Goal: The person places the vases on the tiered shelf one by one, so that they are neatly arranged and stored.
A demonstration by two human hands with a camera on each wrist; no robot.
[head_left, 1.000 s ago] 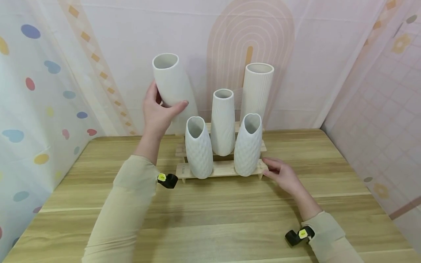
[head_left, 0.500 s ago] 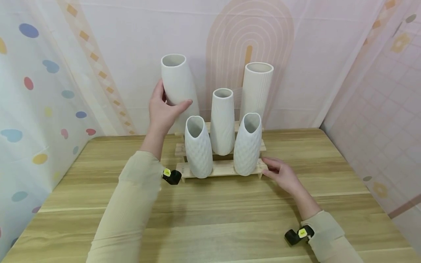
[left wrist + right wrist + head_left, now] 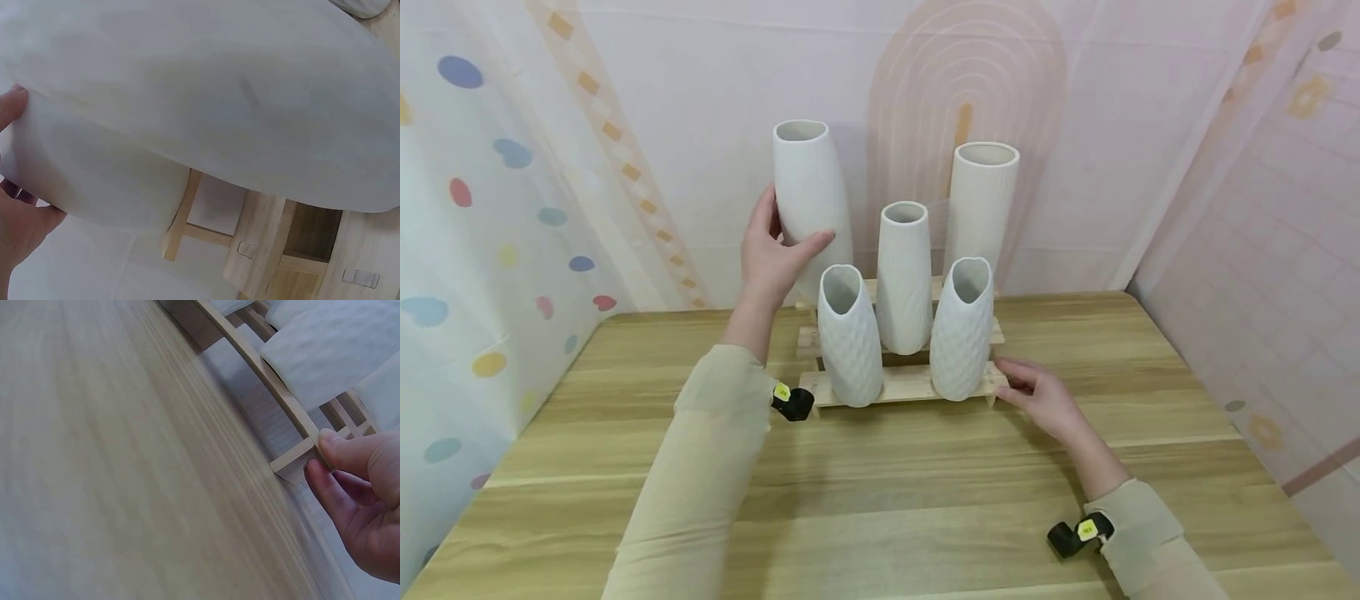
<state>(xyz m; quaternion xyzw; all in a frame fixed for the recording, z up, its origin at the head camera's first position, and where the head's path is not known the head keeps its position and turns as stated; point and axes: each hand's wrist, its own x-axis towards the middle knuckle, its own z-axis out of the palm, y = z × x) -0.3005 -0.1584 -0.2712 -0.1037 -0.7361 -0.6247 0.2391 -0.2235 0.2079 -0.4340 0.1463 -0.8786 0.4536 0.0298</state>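
At the back left, my left hand (image 3: 771,250) grips a tall smooth white vase (image 3: 812,187), thumb on the near side. In the left wrist view the lower end of that vase (image 3: 94,169) meets the end of the rack's top step; whether it bears its weight there I cannot tell. My right hand (image 3: 1043,400) pinches the right end of the lowest step of a tiered wooden rack (image 3: 908,385); the right wrist view shows thumb and fingers on that rack end (image 3: 294,456). Two textured vases with notched rims, one left (image 3: 852,350) and one right (image 3: 962,342), stand on this step.
A slim white vase (image 3: 905,283) stands on the middle step. Behind it at right rises a ribbed white vase (image 3: 983,204) on the top step. The rack stands on a wood-grain table (image 3: 880,500), with patterned curtains (image 3: 715,100) behind and at both sides.
My left hand has moved the smooth vase rightward, and the vase has become more upright over the rack's left end. My right hand has stayed on the rack.
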